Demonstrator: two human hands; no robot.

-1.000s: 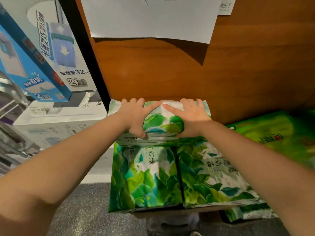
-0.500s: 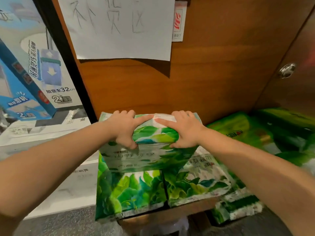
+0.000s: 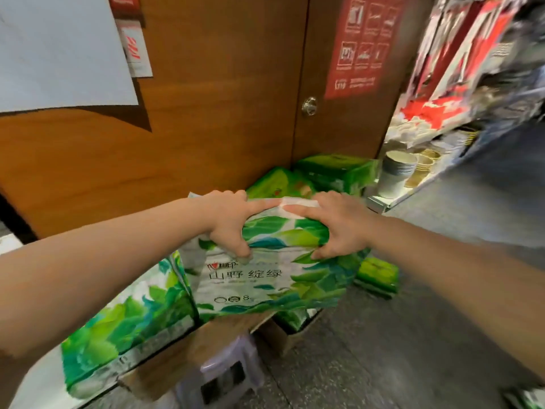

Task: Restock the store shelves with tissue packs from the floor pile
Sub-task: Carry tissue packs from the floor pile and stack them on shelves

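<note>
Presently, both hands grasp one tissue pack [image 3: 265,278] at its upper end: left hand [image 3: 227,219] and right hand [image 3: 336,222], thumbs under, index fingers along the white top strip. The pack is soft glossy plastic with green leaf print, block-shaped, long axis roughly horizontal, printed face toward the camera. It sits above an open cardboard box [image 3: 188,349] beside another pack [image 3: 124,329].

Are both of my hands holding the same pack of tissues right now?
Yes, the left hand and the right hand both grip the top of the one green leaf-print tissue pack, thumbs underneath its folded upper edge.
</note>
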